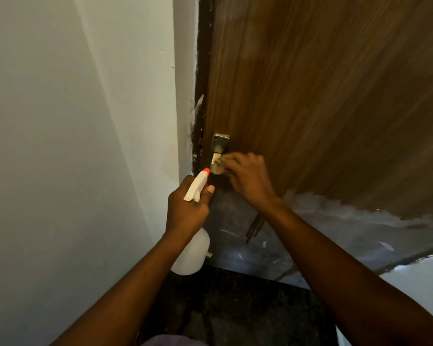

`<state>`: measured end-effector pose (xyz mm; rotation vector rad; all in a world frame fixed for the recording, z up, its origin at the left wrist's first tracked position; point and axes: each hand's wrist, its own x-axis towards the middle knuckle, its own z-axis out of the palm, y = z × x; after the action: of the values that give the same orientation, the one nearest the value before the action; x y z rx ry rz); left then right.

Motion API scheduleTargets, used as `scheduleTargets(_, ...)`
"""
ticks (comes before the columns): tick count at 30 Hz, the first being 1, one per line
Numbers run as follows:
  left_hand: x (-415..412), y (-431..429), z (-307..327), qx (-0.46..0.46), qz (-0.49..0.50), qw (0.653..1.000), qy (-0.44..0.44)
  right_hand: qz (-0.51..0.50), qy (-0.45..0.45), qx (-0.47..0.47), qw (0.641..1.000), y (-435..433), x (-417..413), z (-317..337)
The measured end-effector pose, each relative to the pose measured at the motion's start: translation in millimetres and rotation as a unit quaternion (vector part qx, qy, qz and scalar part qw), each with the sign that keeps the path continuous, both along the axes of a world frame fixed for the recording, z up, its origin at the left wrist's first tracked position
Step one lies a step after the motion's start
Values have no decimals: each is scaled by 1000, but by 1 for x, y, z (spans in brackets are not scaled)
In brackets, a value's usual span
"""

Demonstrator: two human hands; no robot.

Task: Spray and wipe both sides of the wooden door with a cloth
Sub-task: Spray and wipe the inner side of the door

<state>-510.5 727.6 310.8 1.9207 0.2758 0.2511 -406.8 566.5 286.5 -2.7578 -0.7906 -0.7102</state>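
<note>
The brown wooden door (323,96) fills the upper right, and its lower part is grey and scuffed. A metal handle plate (220,141) sits near the door's left edge. My right hand (248,178) is curled at the handle just below the plate, blurred, with a small pale cloth (218,168) showing past its fingertips. My left hand (185,211) grips a white spray bottle (193,255) by the neck. The bottle's orange nozzle (206,171) points at the handle, close to it.
A white wall (73,146) stands on the left and meets the dark door frame (203,71), which is smeared with white paint. The floor (235,308) below is dark. A pale surface (423,283) shows at the lower right.
</note>
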Motion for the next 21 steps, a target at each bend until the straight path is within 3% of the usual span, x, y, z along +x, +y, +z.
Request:
scheduleTargets(4,2,2,2,18,-4,1000,-17,-66,46,20,997,44,3,1)
scheduleTargets(12,-3,0,1,15,-6,1000,-13,-52,26,23,998,-56,-13,-11)
scheduleTargets(15,-5,1,-2,7,-2,1000,-11,-38,65,56,996,-66,-9,-10)
scheduleTargets(21,-3,3,-8,17,-10,1000,-6,-44,-20,-64,997,-15,-8,-11)
